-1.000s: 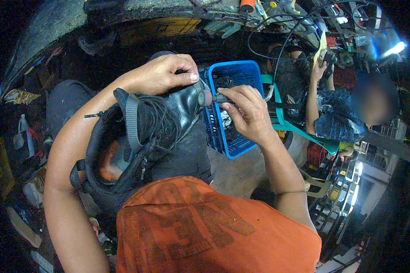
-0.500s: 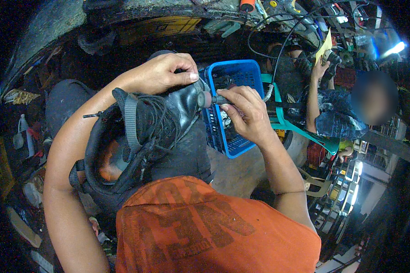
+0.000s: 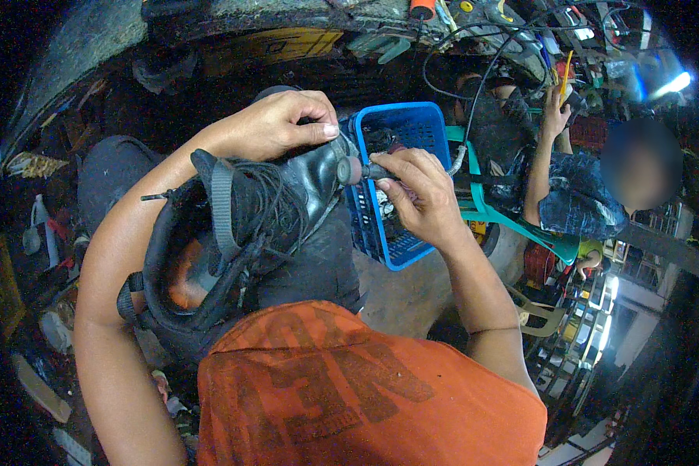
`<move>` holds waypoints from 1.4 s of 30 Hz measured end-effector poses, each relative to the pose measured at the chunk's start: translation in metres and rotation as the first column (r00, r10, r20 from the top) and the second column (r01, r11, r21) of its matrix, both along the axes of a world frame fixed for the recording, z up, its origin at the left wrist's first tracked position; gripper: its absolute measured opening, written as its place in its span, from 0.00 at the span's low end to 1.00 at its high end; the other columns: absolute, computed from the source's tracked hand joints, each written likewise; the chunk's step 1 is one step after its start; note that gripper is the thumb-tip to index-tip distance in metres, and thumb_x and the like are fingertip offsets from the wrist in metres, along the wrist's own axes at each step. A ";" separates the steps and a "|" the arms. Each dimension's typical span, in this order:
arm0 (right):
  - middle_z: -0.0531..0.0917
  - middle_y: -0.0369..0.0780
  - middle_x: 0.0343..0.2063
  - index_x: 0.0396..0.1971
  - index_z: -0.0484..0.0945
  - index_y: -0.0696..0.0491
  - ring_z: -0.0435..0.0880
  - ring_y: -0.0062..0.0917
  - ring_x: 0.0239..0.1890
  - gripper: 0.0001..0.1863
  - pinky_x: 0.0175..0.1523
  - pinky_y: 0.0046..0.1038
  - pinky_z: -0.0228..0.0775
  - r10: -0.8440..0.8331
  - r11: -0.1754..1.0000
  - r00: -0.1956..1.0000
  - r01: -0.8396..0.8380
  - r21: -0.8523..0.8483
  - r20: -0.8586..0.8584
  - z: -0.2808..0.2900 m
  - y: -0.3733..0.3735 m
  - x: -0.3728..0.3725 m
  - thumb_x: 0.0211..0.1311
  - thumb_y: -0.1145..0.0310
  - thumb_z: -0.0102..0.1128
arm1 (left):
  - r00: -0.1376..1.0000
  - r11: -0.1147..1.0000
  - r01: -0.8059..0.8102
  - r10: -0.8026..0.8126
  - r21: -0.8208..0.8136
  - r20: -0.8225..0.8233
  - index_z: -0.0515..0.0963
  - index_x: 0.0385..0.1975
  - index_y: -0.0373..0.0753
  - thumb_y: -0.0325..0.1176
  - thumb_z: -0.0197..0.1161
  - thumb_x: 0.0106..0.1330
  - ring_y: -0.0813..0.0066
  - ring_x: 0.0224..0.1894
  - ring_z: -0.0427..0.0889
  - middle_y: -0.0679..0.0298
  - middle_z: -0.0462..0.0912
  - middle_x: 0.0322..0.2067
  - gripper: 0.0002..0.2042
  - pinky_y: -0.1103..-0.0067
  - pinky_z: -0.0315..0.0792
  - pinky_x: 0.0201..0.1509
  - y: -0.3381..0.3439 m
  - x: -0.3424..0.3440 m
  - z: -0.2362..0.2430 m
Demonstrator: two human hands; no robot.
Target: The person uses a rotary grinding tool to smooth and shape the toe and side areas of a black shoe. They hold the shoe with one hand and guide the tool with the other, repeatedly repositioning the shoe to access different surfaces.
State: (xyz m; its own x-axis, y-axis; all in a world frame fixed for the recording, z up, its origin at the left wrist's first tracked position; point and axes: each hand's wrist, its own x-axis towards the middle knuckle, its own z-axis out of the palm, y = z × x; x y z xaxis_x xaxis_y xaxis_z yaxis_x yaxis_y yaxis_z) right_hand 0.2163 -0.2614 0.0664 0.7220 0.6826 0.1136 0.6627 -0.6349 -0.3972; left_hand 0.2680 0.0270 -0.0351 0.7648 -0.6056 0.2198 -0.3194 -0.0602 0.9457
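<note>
Our left hand [image 3: 299,120] is pinching the boot [image 3: 258,208] by its toe, and our right hand [image 3: 423,186] is gripping a grinder [image 3: 369,168]! We're resting the boot across our thigh [image 3: 311,264], toe at its right edge.

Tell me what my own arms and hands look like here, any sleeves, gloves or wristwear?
Your left hand and right hand are both ungloved, with no ring, watch or bracelet showing. The left arm and right arm are bare as far as they show, with no sleeve in sight. Your orange top carries large, dark lettering that looks worn.
</note>
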 end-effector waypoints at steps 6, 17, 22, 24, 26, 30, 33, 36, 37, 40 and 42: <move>0.86 0.42 0.40 0.52 0.86 0.51 0.84 0.39 0.41 0.16 0.49 0.39 0.75 0.031 0.999 0.999 -0.032 0.024 0.043 -0.004 -0.001 0.001 0.66 0.67 0.71 | 0.996 0.997 0.058 -0.055 0.042 -0.077 0.82 0.40 0.31 0.46 0.60 0.80 0.62 0.53 0.81 0.58 0.83 0.46 0.20 0.68 0.71 0.63 0.003 0.000 0.005; 0.87 0.42 0.41 0.53 0.86 0.50 0.86 0.39 0.44 0.16 0.51 0.40 0.75 0.003 0.999 1.000 -0.004 0.050 0.025 -0.004 -0.004 -0.003 0.67 0.66 0.70 | 0.995 0.998 0.060 -0.057 0.035 -0.087 0.82 0.42 0.32 0.48 0.60 0.80 0.62 0.54 0.80 0.58 0.83 0.47 0.21 0.68 0.71 0.64 0.003 0.000 0.002; 0.87 0.42 0.41 0.54 0.86 0.51 0.86 0.40 0.44 0.17 0.51 0.39 0.75 -0.010 0.999 1.000 0.010 0.050 0.002 -0.006 -0.004 -0.003 0.67 0.67 0.70 | 1.000 0.999 -0.013 0.013 -0.030 -0.011 0.85 0.41 0.31 0.44 0.64 0.78 0.63 0.47 0.85 0.56 0.86 0.41 0.18 0.70 0.76 0.54 -0.002 -0.003 -0.001; 0.87 0.42 0.40 0.54 0.86 0.51 0.86 0.40 0.44 0.17 0.51 0.40 0.75 -0.010 0.998 1.000 0.010 0.056 -0.001 -0.008 -0.003 -0.003 0.67 0.67 0.70 | 1.000 0.999 -0.014 0.014 -0.032 -0.009 0.85 0.41 0.31 0.44 0.64 0.78 0.63 0.47 0.85 0.56 0.85 0.42 0.18 0.70 0.76 0.54 -0.001 -0.003 -0.001; 0.86 0.42 0.40 0.54 0.86 0.51 0.86 0.40 0.44 0.17 0.51 0.40 0.75 0.000 0.999 1.000 0.000 0.046 0.003 -0.008 -0.003 -0.003 0.67 0.67 0.70 | 1.000 1.000 -0.011 0.011 -0.025 0.000 0.85 0.42 0.31 0.44 0.64 0.78 0.63 0.47 0.85 0.56 0.86 0.42 0.18 0.70 0.76 0.54 -0.001 -0.002 -0.001; 0.86 0.43 0.41 0.54 0.86 0.51 0.86 0.41 0.44 0.17 0.51 0.40 0.76 -0.011 0.999 0.999 0.013 0.046 -0.040 -0.007 -0.003 -0.006 0.67 0.67 0.70 | 1.000 1.000 -0.011 0.010 -0.027 -0.008 0.85 0.41 0.31 0.44 0.64 0.78 0.64 0.47 0.85 0.56 0.86 0.42 0.18 0.70 0.76 0.54 0.000 -0.001 -0.003; 0.86 0.44 0.41 0.54 0.86 0.51 0.86 0.41 0.45 0.17 0.53 0.41 0.76 0.021 0.999 0.997 -0.017 0.050 -0.073 -0.007 -0.006 -0.009 0.66 0.68 0.70 | 1.000 0.999 0.007 -0.008 -0.034 -0.017 0.85 0.42 0.31 0.44 0.64 0.78 0.63 0.47 0.85 0.56 0.86 0.42 0.18 0.70 0.76 0.55 -0.001 -0.001 -0.003; 0.86 0.44 0.41 0.53 0.86 0.52 0.85 0.41 0.46 0.17 0.53 0.41 0.75 0.020 0.996 0.997 -0.014 0.086 -0.076 -0.009 -0.010 -0.007 0.66 0.68 0.70 | 0.999 0.999 0.030 -0.031 -0.017 -0.040 0.84 0.42 0.31 0.46 0.63 0.79 0.63 0.50 0.83 0.57 0.85 0.44 0.19 0.69 0.74 0.58 -0.001 0.000 -0.003; 0.86 0.44 0.42 0.53 0.86 0.52 0.85 0.41 0.46 0.17 0.54 0.41 0.74 0.015 0.995 0.998 -0.009 0.097 -0.068 -0.010 -0.010 -0.005 0.66 0.68 0.70 | 0.997 0.998 0.055 -0.055 -0.002 -0.058 0.83 0.41 0.32 0.47 0.61 0.80 0.63 0.52 0.82 0.58 0.84 0.46 0.20 0.69 0.73 0.61 0.001 0.000 -0.003; 0.86 0.43 0.43 0.53 0.86 0.52 0.84 0.40 0.47 0.17 0.55 0.39 0.73 0.002 0.994 0.999 0.003 0.114 -0.043 -0.014 -0.010 0.003 0.66 0.68 0.71 | 0.994 0.996 0.079 -0.076 0.034 -0.082 0.82 0.41 0.32 0.48 0.59 0.80 0.63 0.55 0.80 0.58 0.84 0.49 0.21 0.69 0.71 0.65 0.003 0.001 -0.001; 0.87 0.44 0.43 0.54 0.86 0.54 0.85 0.40 0.48 0.17 0.56 0.39 0.73 -0.010 0.995 0.997 0.017 0.097 -0.077 -0.015 -0.009 0.004 0.65 0.72 0.70 | 0.994 0.996 0.084 -0.081 0.039 -0.080 0.82 0.42 0.32 0.49 0.59 0.81 0.63 0.55 0.80 0.58 0.83 0.49 0.21 0.69 0.71 0.65 0.004 0.002 0.001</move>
State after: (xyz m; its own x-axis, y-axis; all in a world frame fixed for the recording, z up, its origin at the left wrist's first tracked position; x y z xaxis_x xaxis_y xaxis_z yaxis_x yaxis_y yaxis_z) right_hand 0.2207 -0.2704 0.0512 0.7400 0.6612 0.1232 0.6198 -0.5992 -0.5068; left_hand 0.2696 0.0313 -0.0345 0.7259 -0.6746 0.1343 -0.2501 -0.0770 0.9652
